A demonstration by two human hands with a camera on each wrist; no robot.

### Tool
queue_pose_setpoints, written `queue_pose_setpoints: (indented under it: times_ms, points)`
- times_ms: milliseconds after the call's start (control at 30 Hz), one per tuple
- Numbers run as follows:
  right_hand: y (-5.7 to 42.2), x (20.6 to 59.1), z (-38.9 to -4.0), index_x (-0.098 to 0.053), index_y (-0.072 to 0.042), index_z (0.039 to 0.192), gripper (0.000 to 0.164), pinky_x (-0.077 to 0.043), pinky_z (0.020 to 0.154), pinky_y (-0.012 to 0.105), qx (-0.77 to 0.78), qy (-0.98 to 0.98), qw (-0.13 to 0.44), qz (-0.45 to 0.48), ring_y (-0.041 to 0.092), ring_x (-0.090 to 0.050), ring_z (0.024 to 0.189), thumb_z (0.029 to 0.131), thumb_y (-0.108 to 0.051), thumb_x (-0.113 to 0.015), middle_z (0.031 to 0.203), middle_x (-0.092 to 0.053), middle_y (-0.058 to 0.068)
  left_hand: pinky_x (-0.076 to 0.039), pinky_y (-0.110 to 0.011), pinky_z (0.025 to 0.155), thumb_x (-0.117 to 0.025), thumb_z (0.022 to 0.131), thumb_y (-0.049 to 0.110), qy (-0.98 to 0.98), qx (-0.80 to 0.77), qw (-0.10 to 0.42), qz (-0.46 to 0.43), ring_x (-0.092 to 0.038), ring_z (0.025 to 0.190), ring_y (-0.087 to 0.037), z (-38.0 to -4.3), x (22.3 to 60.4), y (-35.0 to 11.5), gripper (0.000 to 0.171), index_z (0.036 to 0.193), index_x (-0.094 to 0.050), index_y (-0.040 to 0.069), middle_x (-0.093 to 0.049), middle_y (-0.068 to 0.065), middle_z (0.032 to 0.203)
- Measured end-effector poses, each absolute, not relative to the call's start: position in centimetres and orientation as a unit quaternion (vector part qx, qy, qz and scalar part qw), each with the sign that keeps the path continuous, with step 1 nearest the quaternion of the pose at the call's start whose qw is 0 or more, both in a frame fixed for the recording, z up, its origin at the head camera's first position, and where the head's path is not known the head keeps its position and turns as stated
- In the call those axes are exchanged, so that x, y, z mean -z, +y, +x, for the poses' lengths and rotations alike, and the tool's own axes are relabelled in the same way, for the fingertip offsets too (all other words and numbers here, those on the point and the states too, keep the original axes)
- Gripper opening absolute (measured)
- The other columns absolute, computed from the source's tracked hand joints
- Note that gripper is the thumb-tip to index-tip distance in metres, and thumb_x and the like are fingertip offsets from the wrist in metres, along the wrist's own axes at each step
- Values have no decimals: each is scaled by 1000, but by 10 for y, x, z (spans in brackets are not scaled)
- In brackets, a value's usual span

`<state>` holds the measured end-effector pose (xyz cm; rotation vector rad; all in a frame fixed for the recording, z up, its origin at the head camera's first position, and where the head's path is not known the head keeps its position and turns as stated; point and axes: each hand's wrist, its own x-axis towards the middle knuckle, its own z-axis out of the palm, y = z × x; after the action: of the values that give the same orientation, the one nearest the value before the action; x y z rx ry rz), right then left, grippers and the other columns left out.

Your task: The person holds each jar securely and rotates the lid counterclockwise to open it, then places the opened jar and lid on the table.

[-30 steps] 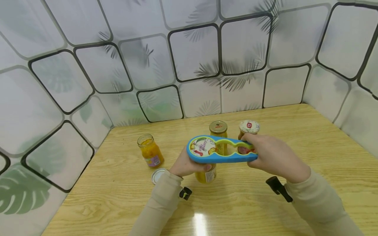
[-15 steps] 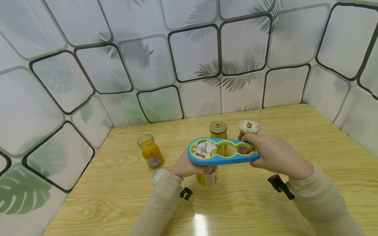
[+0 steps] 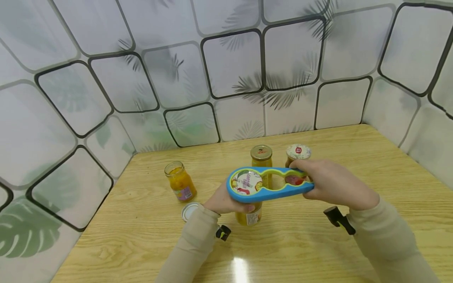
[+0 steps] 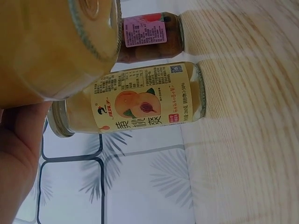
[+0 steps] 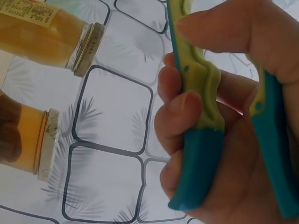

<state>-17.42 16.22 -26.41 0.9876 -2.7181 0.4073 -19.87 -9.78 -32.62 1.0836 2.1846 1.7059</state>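
My left hand [image 3: 226,199] grips a glass jar of yellow fruit [image 3: 249,218] round its upper part; the jar also fills the corner of the left wrist view. A blue and lime-green jar opener [image 3: 277,192] encircles the jar's patterned lid [image 3: 246,182] with its widest hole. On the right, my right hand [image 3: 336,182] holds the two handle ends of the opener together. In the right wrist view its fingers [image 5: 177,112] curl round one teal handle, while the thumb lies over the upper part of the tool.
Behind the opener stand a gold-lidded peach jar [image 4: 135,100] and a dark fruit jar [image 3: 298,152] with a patterned lid. At left, an uncapped jar of orange fruit [image 3: 182,182] stands near a loose lid [image 3: 190,210] on the wooden table [image 3: 134,243].
Both hands, the jar and the opener have shifted slightly right and toward me. The opener has turned a little, its handle end swinging away from me.
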Motion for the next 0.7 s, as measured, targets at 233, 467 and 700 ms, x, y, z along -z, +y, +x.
queue_pose_setpoints:
  times_ms: [233, 467, 700]
  points:
    - [165, 264, -178, -56, -10, 106, 50, -38, 54, 27, -150, -923, 96, 341, 11, -44, 61, 59, -2, -72, 80, -56, -4, -39, -35, 91, -73, 61, -6, 720, -573, 89, 382, -50, 99, -16, -205, 335, -99, 71, 123, -39, -2, -51, -15, 113]
    - [166, 266, -181, -56, -11, 105, 49, -40, 55, 28, -158, -917, 93, 353, 12, -46, 64, 60, -2, -72, 83, -57, -3, -39, -35, 91, -72, 61, -6, 716, -571, 104, 388, -49, 100, -16, -205, 334, -99, 72, 124, -38, -1, -50, -16, 114]
    - [168, 267, -184, -56, -12, 104, 48, -38, 53, 25, -170, -911, 86, 365, 12, -45, 62, 60, 2, -71, 79, -54, -5, -40, -33, 90, -73, 62, -3, 724, -563, 121, 380, -50, 100, -16, -204, 334, -100, 72, 125, -38, -1, -51, -15, 114]
